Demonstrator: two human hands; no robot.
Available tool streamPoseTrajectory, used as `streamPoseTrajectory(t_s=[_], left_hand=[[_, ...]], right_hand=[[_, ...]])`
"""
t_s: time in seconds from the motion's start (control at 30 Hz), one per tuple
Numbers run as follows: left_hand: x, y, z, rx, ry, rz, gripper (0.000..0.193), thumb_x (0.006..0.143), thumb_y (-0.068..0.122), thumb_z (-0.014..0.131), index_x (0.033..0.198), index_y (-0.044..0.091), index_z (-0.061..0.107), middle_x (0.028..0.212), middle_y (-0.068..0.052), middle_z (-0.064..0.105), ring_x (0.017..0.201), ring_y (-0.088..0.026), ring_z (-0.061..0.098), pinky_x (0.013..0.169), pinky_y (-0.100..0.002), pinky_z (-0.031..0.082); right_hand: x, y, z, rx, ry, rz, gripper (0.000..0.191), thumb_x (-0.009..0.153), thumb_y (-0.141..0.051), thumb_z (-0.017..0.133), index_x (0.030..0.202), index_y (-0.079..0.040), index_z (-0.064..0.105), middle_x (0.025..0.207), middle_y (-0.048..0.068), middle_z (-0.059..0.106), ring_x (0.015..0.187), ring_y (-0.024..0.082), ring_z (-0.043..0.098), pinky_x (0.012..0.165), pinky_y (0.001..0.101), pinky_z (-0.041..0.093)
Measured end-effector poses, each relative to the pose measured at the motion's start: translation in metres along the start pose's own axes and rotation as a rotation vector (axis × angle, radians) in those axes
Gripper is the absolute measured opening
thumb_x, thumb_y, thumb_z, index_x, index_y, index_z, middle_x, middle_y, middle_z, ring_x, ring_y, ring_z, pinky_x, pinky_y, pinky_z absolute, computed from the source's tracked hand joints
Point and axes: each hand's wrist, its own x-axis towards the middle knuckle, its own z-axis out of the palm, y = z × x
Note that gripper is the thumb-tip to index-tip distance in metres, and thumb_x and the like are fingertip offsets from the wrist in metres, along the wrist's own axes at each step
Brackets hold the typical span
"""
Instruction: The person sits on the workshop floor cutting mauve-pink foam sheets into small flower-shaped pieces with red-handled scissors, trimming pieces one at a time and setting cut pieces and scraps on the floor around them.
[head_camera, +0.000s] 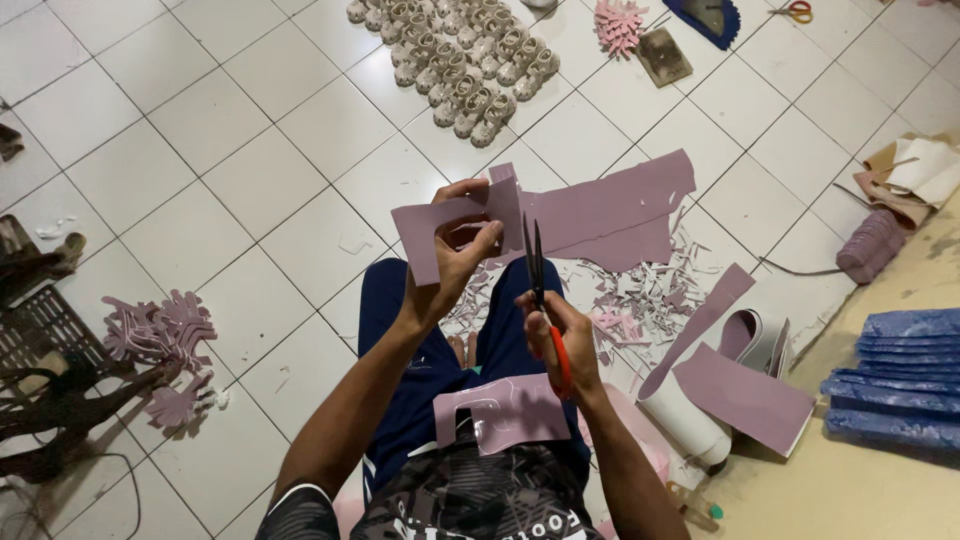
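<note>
1. L hand (455, 262) pinches the mauve foam sheet (560, 215), thumb on the near face, fingers curled behind; clamped firmly, sheet held up off the floor.
2. Sheet's long axis runs approx 9-to-3 o'clock, slightly tilted up toward 2; a notched flap sits at the grip, the wide end trails off to 3 o'clock.
3. R hand (560, 335) closed round the red-handled scissors (537, 275), blades upright, tips pointing to 12, looking nearly together.
4. Key relation: sheet lies at 12 o'clock from the R hand, blade tips touching or just below its lower edge, cutting line crosswise to the long axis.
5. L hand nearer the sheet; R is just beside, at 4 o'clock of L.
6. Offcut scraps (640, 295) on the tile floor (250, 180) at 3 o'clock.
</note>
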Motion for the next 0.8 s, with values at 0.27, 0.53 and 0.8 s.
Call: streamPoseTrajectory(t_s=[0.27, 0.53, 0.8], left_hand=[[-0.006, 0.002, 0.009, 0.018, -0.012, 0.058, 0.049, 0.099, 0.008, 0.070, 0.143, 0.007, 0.050, 0.120, -0.016, 0.068, 0.106, -0.026, 0.077, 0.088, -0.035, 0.071], [-0.005, 0.007, 0.014, 0.017, -0.022, 0.063, 0.048, 0.099, 0.009, 0.070, 0.143, 0.008, 0.050, 0.115, -0.014, 0.071, 0.102, -0.023, 0.077, 0.086, -0.034, 0.071], [-0.005, 0.006, 0.016, -0.002, -0.049, 0.058, 0.049, 0.100, 0.012, 0.070, 0.144, 0.008, 0.050, 0.113, -0.013, 0.071, 0.100, -0.022, 0.078, 0.086, -0.034, 0.072]], right_hand=[[0.002, -0.015, -0.003, -0.117, -0.022, 0.007, 0.069, 0.091, -0.069, 0.057, 0.109, -0.004, 0.068, 0.066, -0.003, 0.057, 0.053, 0.004, 0.055, 0.047, 0.0209, 0.046], [0.003, -0.011, -0.005, -0.134, -0.004, -0.056, 0.068, 0.092, -0.071, 0.056, 0.107, -0.006, 0.068, 0.065, -0.006, 0.054, 0.053, 0.002, 0.056, 0.045, 0.0192, 0.048], [0.001, -0.005, -0.009, 0.026, 0.002, 0.006, 0.054, 0.094, -0.057, 0.065, 0.097, -0.003, 0.070, 0.055, -0.009, 0.048, 0.043, 0.001, 0.045, 0.037, 0.0190, 0.034]])
